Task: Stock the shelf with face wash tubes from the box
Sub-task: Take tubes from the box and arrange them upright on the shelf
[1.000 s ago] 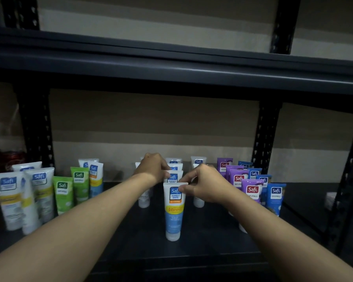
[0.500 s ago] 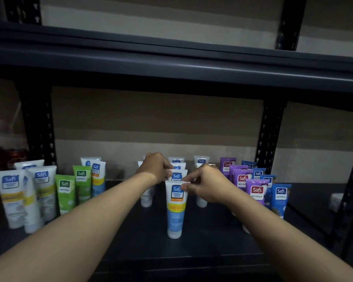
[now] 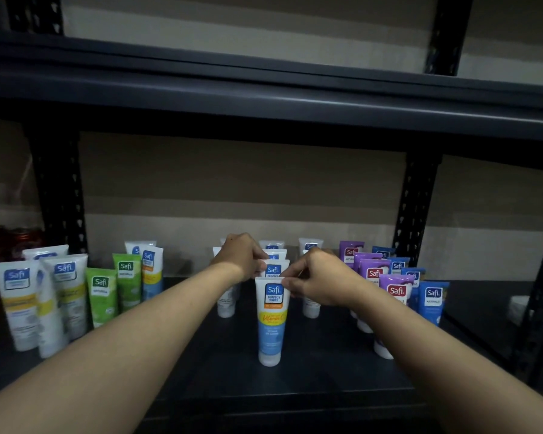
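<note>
We find the front tube (image 3: 271,321) standing cap-down near the front edge of the shelf (image 3: 311,380), the right hand (image 3: 322,281) pinching its top corner. Behind it, the left hand (image 3: 240,256) grips the next tube (image 3: 273,269). We judge these light, soft and easily tipped: hold the stiff crimp.

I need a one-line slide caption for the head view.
Right hand pinches the front tube, left hand holds the second tube, on a dark shelf.

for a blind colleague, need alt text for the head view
Two hands reach into a dark shelf: the right hand pinches the top of the front tube, the left hand grips the tube behind. Green tubes and purple tubes stand alongside.
</note>
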